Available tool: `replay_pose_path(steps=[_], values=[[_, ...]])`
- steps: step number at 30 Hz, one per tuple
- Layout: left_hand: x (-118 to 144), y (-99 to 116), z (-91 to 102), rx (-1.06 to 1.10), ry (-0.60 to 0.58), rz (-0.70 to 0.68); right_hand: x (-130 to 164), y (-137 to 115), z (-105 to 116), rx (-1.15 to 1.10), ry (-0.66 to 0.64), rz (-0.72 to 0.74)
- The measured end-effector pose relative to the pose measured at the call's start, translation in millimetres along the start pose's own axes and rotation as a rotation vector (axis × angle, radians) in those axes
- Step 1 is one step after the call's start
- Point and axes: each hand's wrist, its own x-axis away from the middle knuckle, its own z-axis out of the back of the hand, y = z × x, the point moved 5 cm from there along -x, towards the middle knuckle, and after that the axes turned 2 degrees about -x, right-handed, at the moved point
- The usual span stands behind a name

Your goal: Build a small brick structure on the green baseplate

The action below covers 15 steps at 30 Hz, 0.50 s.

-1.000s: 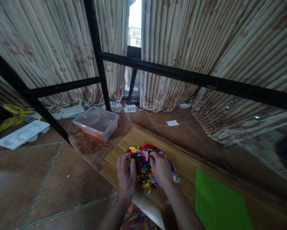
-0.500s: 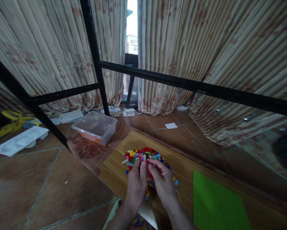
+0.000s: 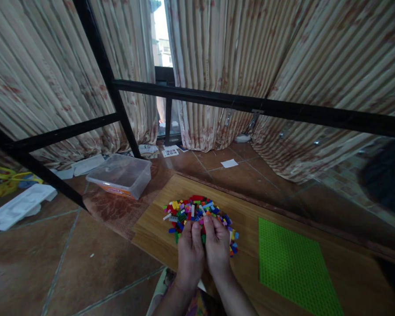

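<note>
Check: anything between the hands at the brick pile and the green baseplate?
Nothing visible. Left hand and right hand are together at the near edge of the brick pile; only bare wooden board lies between that and the green baseplate.

- The left hand (image 3: 190, 250) is no longer spread flat on the pile of small coloured bricks (image 3: 197, 213); it now sits lifted at the near edge of the pile, with its fingers curled together.
- The right hand (image 3: 217, 248) has also come off the pile and now lies side by side with the left hand, touching it.
- The fingertips of both hands now meet at one point over the near part of the pile; if a brick is in the grip, it is too small to tell.
- More of the pile is now uncovered on the desk (image 3: 250, 206).
</note>
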Motion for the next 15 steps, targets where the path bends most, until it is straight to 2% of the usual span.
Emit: replay_pose_path(steps=[4,6,11,15], values=[[0.6,-17.2,-3.0,0.314,0.019,0.378,-3.0,10.7,0.5,-0.055,0.060,-0.084],[2.4,-19.2,-5.3,0.391,0.008,0.488,-4.5,9.6,0.3,-0.015,0.039,-0.070],[5.4,-17.1,-11.9,0.435,-0.041,0.523,-9.2,0.5,4.5,0.128,0.031,0.011],[4.6,-14.6,-18.5,0.384,-0.167,0.385,-11.5,0.2,6.2,0.141,0.019,0.003]])
